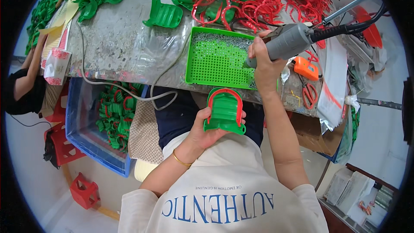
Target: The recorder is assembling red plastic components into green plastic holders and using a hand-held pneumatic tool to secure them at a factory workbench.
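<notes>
My left hand is clamped on a green plastic shell with red trim. Right hand wrapped round the grey electric screwdriver, nose over the perforated green tray.

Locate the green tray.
Head view, upper middle: the tray sits at the table's near edge, its right end partly behind the right hand and grey tool.

The held piece is green, its strip red.
</notes>
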{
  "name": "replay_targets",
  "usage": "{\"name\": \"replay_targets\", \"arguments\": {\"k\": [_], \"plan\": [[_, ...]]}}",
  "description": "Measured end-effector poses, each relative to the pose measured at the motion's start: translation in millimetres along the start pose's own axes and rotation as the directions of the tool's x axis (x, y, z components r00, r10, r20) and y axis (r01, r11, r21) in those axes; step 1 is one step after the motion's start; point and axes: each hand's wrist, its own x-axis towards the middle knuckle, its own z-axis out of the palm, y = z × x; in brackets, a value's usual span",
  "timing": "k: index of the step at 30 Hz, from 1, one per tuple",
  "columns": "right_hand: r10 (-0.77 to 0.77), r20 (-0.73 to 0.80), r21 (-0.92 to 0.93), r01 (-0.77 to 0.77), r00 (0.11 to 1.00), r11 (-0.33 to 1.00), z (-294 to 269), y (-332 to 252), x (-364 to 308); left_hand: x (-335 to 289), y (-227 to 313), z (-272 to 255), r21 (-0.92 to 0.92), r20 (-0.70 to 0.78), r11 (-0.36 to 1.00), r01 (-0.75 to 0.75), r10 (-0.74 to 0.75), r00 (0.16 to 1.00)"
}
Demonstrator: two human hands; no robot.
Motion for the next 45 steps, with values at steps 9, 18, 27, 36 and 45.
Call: {"name": "replay_targets", "arguments": {"k": [9,18,27,36,45], "plan": [[-0.022,-0.022,-0.026,0.021,1.0,0.999,-0.4,5.6,-1.6,0.4,1.4,-4.0,-0.013,0.0,1.0,-0.006,0.006,1.0],[-0.011,-0.022,-0.028,0.011,1.0,1.0,1.9,7.0,-0.9,0.9,4.4,-4.9,-0.009,0.006,1.0,-0.002,0.002,1.0],[-0.035,-0.045,0.042,0.037,0.998,0.998,5.2,-7.7,-3.2,-0.2,5.5,-3.5,-0.004,0.015,1.0,-0.005,0.005,1.0],[0.061,0.101,0.118,-0.072,0.993,0.99,24.2,-60.5,-32.2,-1.7,3.2,-3.9,-0.019,0.014,1.0,0.0,0.0,1.0],[0.101,0.129,0.118,-0.116,0.986,0.986,26.7,-58.8,-41.0,-1.7,2.3,-4.1,-0.013,0.025,1.0,-0.009,0.01,1.0]]}}
